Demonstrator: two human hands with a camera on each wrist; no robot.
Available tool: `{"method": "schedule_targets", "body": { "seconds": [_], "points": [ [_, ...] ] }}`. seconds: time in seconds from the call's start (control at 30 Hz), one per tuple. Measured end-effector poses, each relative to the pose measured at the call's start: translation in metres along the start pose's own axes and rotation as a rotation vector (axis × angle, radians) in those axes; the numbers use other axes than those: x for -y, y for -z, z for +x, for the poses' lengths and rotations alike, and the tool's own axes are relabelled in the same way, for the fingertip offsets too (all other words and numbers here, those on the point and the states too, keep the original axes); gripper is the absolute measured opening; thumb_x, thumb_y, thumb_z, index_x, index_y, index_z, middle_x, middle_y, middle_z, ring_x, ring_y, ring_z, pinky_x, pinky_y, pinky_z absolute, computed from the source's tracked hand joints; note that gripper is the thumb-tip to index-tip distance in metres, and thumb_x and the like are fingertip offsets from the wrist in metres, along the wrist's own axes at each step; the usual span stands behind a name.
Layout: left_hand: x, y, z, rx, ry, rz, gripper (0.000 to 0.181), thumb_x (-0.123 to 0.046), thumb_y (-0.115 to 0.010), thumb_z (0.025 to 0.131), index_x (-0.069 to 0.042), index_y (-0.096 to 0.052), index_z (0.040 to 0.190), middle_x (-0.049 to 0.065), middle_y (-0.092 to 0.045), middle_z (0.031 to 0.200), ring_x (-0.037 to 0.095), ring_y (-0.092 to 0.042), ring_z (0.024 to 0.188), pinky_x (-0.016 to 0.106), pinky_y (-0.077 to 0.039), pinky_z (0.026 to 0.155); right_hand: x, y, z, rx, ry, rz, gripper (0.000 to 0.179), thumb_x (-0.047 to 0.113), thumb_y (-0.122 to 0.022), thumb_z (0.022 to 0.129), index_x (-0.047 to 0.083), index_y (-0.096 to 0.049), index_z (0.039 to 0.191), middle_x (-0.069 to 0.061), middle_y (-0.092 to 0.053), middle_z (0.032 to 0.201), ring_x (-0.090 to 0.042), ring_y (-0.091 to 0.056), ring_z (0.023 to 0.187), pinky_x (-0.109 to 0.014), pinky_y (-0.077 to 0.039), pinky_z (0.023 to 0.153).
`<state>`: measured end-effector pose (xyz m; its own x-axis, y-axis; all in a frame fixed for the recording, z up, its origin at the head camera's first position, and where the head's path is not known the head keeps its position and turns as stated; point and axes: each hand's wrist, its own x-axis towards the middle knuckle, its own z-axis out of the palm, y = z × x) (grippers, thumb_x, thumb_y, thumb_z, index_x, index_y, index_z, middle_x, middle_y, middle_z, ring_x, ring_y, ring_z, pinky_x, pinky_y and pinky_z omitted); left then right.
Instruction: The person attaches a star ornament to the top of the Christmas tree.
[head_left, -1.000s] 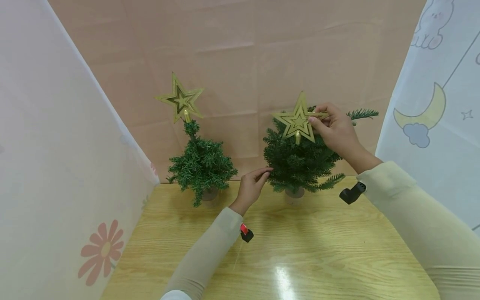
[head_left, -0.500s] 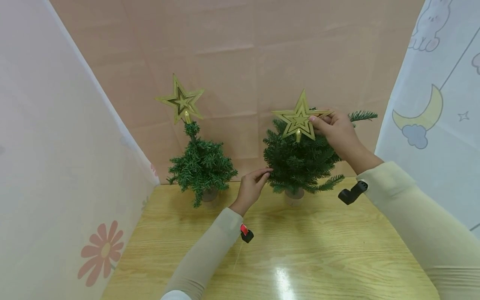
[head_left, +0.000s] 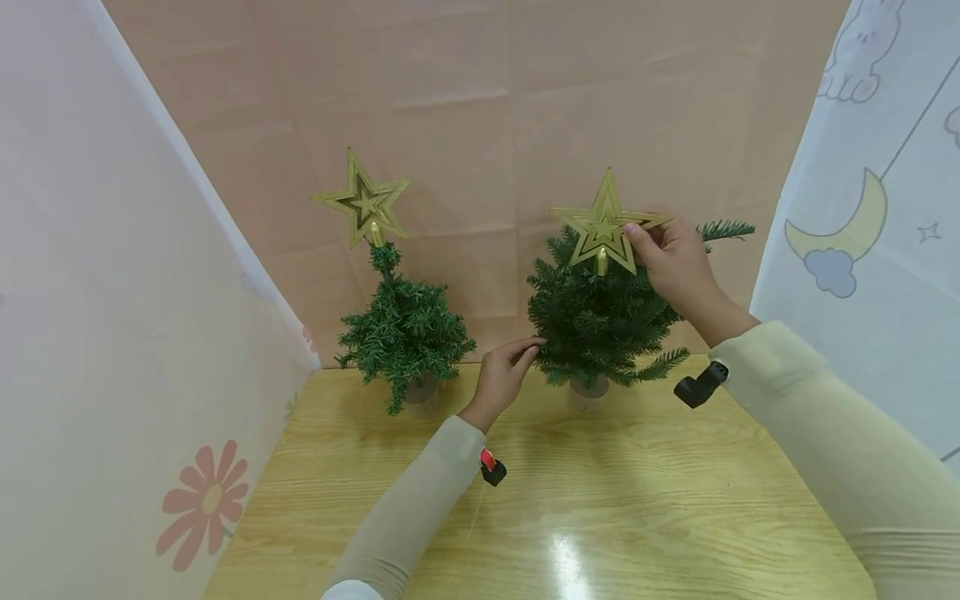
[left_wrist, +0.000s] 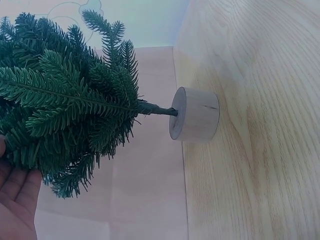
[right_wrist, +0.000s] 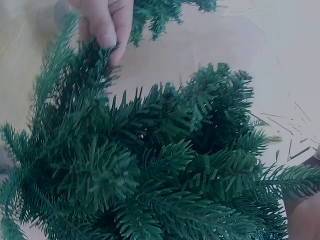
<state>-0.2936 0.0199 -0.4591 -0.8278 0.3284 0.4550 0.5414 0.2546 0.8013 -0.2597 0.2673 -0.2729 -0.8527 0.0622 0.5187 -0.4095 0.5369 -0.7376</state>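
Note:
My right hand [head_left: 678, 262] pinches a gold star tree topper [head_left: 606, 230] by its right-hand point. The star stands upright, its small gold socket overlapping the top of the right Christmas tree [head_left: 592, 325] in the head view. At the tree's left side, my left hand [head_left: 501, 379] pinches the tip of a branch [right_wrist: 102, 65], thumb against fingers. From the left wrist view, that tree stands on a round wooden base [left_wrist: 200, 117]. Part of my right hand [right_wrist: 305, 215] shows at the right wrist view's corner, and branches hide most of the star there.
A smaller Christmas tree [head_left: 405, 329] stands to the left, with another gold star [head_left: 363, 202] on its tip. Both trees are on a wooden table [head_left: 637, 492], against a pinkish cloth backdrop [head_left: 450, 125]. Printed cloth walls [head_left: 97, 333] close in both sides.
My right hand has raised the gold star a little and shifted it slightly to the right. The left hand stays at the branch, and both trees keep their places.

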Motion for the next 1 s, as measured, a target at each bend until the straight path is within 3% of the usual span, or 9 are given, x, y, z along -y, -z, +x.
{"method": "schedule_targets", "body": {
  "seconds": [0.17, 0.27, 0.37, 0.4, 0.6, 0.77, 1.0],
  "points": [
    [-0.0001, 0.0014, -0.001, 0.007, 0.007, -0.009, 0.029, -0.027, -0.054, 0.101, -0.019, -0.069, 0.124, -0.008, -0.064, 0.125, 0.005, -0.056, 0.065, 0.023, -0.049, 0.06, -0.0023, -0.0002, 0.0006, -0.043, 0.068, -0.072, 0.032, 0.032, -0.05, 0.103, 0.011, -0.061, 0.124, -0.009, -0.06, 0.094, -0.015, -0.052, 0.074, -0.024, -0.04, 0.064],
    [-0.0001, 0.0022, -0.0012, 0.012, 0.011, -0.023, 0.029, -0.029, -0.053, 0.101, -0.021, -0.069, 0.124, -0.009, -0.064, 0.125, 0.001, -0.061, 0.078, 0.021, -0.052, 0.071, -0.0038, -0.0001, 0.0011, -0.067, 0.097, -0.113, 0.032, 0.034, -0.049, 0.103, 0.013, -0.062, 0.124, -0.01, -0.059, 0.085, -0.015, -0.049, 0.067, -0.025, -0.038, 0.059],
    [0.0004, 0.0021, -0.0009, 0.018, 0.012, -0.033, 0.03, -0.029, -0.054, 0.1, -0.019, -0.069, 0.124, -0.009, -0.064, 0.125, -0.001, -0.061, 0.104, 0.021, -0.051, 0.086, -0.0053, -0.0004, 0.0015, -0.081, 0.111, -0.15, 0.033, 0.036, -0.049, 0.103, 0.015, -0.063, 0.125, -0.009, -0.06, 0.083, -0.015, -0.049, 0.064, -0.025, -0.037, 0.056],
    [0.0006, 0.002, -0.001, 0.02, 0.011, -0.035, 0.03, -0.029, -0.054, 0.1, -0.019, -0.069, 0.124, -0.009, -0.064, 0.124, 0.0, -0.061, 0.105, 0.021, -0.051, 0.086, -0.0058, -0.0005, 0.0015, -0.08, 0.11, -0.15, 0.034, 0.036, -0.049, 0.103, 0.015, -0.063, 0.125, -0.009, -0.06, 0.083, -0.015, -0.049, 0.065, -0.026, -0.037, 0.056],
    [0.0012, 0.0014, -0.0015, 0.027, 0.018, -0.036, 0.029, -0.029, -0.054, 0.1, -0.024, -0.069, 0.124, -0.01, -0.064, 0.124, -0.001, -0.062, 0.104, 0.021, -0.051, 0.085, -0.0065, 0.0001, 0.0014, -0.061, 0.064, -0.13, 0.037, 0.038, -0.048, 0.103, 0.014, -0.062, 0.127, -0.007, -0.059, 0.091, -0.015, -0.052, 0.072, -0.026, -0.04, 0.062],
    [0.0015, 0.0009, -0.0014, 0.028, 0.011, -0.045, 0.03, -0.029, -0.054, 0.1, -0.02, -0.069, 0.125, -0.009, -0.064, 0.125, 0.0, -0.062, 0.105, 0.021, -0.051, 0.086, -0.0057, 0.002, 0.0002, -0.037, 0.011, -0.106, 0.04, 0.039, -0.047, 0.102, 0.013, -0.061, 0.128, -0.007, -0.06, 0.104, -0.012, -0.056, 0.081, -0.022, -0.044, 0.068],
    [0.0021, 0.0004, -0.0009, 0.022, -0.003, -0.043, 0.032, -0.028, -0.054, 0.1, -0.014, -0.068, 0.125, -0.007, -0.065, 0.124, 0.002, -0.062, 0.105, 0.022, -0.052, 0.086, -0.0076, 0.0038, -0.0005, -0.001, -0.043, -0.115, 0.043, 0.044, -0.047, 0.101, 0.014, -0.061, 0.129, -0.008, -0.062, 0.107, -0.014, -0.058, 0.078, -0.024, -0.046, 0.061]
  ]
}}
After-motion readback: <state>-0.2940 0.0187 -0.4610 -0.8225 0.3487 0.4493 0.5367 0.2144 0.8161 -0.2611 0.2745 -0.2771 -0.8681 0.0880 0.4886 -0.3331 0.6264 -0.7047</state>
